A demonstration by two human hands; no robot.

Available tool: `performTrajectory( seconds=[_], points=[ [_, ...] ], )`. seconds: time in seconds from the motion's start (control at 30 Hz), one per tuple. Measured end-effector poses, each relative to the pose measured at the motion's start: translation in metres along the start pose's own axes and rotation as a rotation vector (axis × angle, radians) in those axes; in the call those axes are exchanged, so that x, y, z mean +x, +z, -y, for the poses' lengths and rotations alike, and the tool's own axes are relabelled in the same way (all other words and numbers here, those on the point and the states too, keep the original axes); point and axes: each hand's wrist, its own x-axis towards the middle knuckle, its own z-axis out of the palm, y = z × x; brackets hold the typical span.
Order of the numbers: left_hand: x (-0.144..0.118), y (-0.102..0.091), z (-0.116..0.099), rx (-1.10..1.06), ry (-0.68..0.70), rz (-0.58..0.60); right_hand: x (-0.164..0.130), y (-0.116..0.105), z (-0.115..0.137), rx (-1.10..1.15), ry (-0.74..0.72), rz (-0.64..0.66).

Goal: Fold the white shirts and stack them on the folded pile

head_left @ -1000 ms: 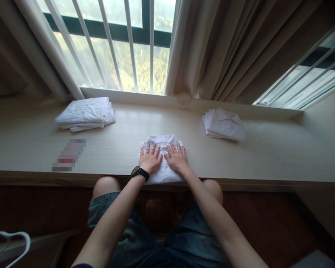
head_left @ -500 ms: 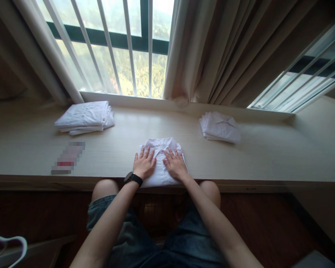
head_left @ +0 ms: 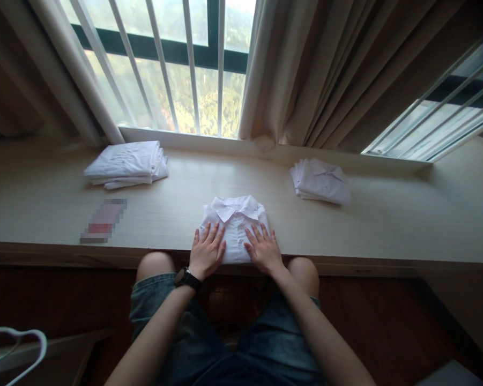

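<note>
A folded white shirt (head_left: pixel 235 225) lies on the desk in front of me, its collar at the far end and its lower edge at the desk's front edge. My left hand (head_left: pixel 207 249), with a dark watch (head_left: pixel 187 278) at the wrist, rests flat on the shirt's left side, fingers spread. On the right side of the shirt lies my right hand (head_left: pixel 264 248), also flat with fingers apart. Neither hand grips the cloth. The collar and the button front show between and beyond the hands.
A stack of folded white clothes (head_left: pixel 126 163) sits at the back left of the desk (head_left: pixel 193 214). Folded white shirts (head_left: pixel 321 181) lie at the back right. A pixelated pinkish object (head_left: pixel 103 221) is near the left front edge. A white hanger (head_left: pixel 36 343) shows at the lower left.
Both hands have slid down from the collar toward the near part of the shirt and slightly apart, uncovering the collar. The camera view has shifted slightly.
</note>
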Motion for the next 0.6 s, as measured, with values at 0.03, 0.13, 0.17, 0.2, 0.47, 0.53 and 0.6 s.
performTrajectory(
  seconds=[0.03, 0.13, 0.17, 0.2, 0.47, 0.53, 0.6],
  points=[
    [-0.001, 0.0, 0.004, 0.002, -0.008, -0.004, -0.004, 0.001, -0.007, 0.003, 0.016, -0.005],
    [-0.006, 0.0, 0.018, -0.006, -0.059, -0.011, -0.019, 0.002, -0.03, 0.057, 0.073, -0.045],
    [-0.008, 0.0, 0.023, -0.014, -0.092, -0.011, -0.024, 0.003, -0.037, 0.097, 0.102, -0.082],
    [-0.01, -0.001, 0.029, -0.027, -0.135, -0.011, -0.028, 0.003, -0.044, 0.15, 0.139, -0.137],
    [-0.036, -0.091, -0.012, -0.659, -0.323, -0.17, -0.032, 0.013, -0.059, 0.432, 0.421, -0.543],
    [-0.057, -0.133, -0.047, -1.067, -0.22, -0.037, -0.03, 0.017, -0.056, 0.373, 0.398, -0.512],
    [-0.087, -0.168, -0.078, -1.358, -0.078, 0.039, -0.03, 0.02, -0.053, 0.299, 0.373, -0.484]
  ],
)
